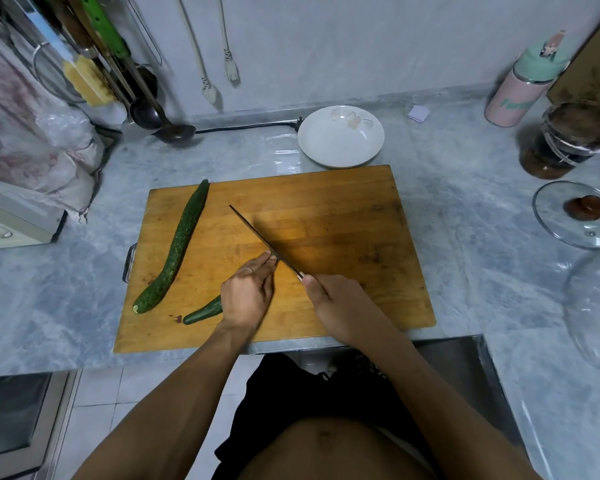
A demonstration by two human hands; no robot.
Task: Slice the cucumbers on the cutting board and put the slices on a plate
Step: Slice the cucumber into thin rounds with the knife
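While you stood at the grey marble counter (465, 209) against the pale wall, the wooden cutting board (326, 209) lay under both hands. Beyond your fingertips sat the empty white plate (340, 136). One whole cucumber (175, 251) lay well left of your fingers. Your left hand (246, 292) curled over the second cucumber (205, 310), pinning it. Your right hand (340, 306) gripped the knife (260, 239), its blade just beside your left fingertips (269, 259).

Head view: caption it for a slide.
Left hand steadies a cucumber on the cutting board while the right hand positions the knife.
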